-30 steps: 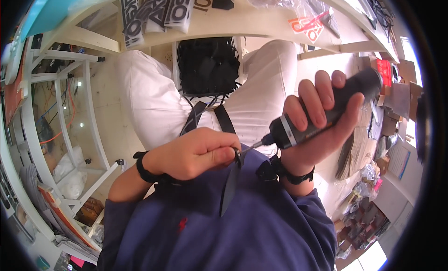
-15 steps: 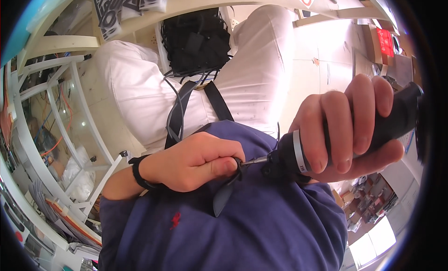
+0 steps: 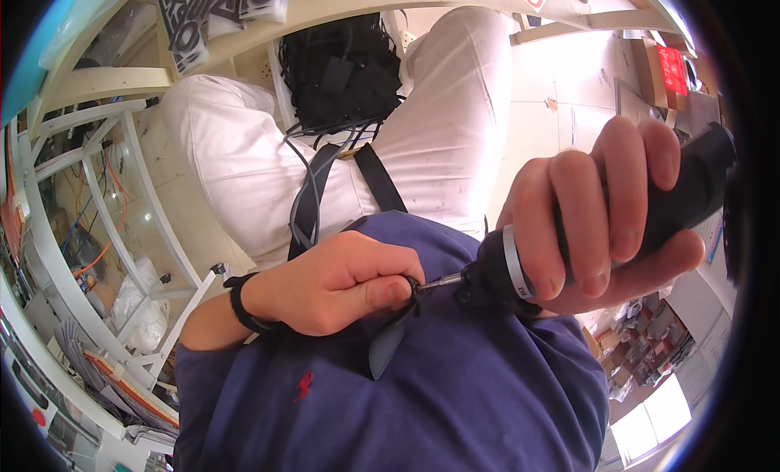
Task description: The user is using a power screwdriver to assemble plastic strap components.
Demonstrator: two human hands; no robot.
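In front of my chest, my left hand [image 3: 345, 281] is closed with thumb and forefinger around a small black part whose dark, strap-like flap [image 3: 388, 342] hangs below the fingers. Most of that part is hidden inside the hand. My right hand [image 3: 591, 216] wraps around a black electric screwdriver [image 3: 686, 184] with a silvery ring near its front. The tool's thin metal bit [image 3: 441, 282] points left, and its tip meets the black part right beside my left thumb.
Between my knees sits a bin of tangled black cables and boxes [image 3: 337, 74]. A pale table edge [image 3: 357, 7] crosses the top, with plastic-wrapped packages [image 3: 191, 25] on it. White metal framing [image 3: 154, 204] stands at left; cartons and a red package [image 3: 671, 70] lie at right.
The screwdriver and my right hand have shifted very slightly left and up. My left hand keeps its pinch on the black part, almost unmoved.
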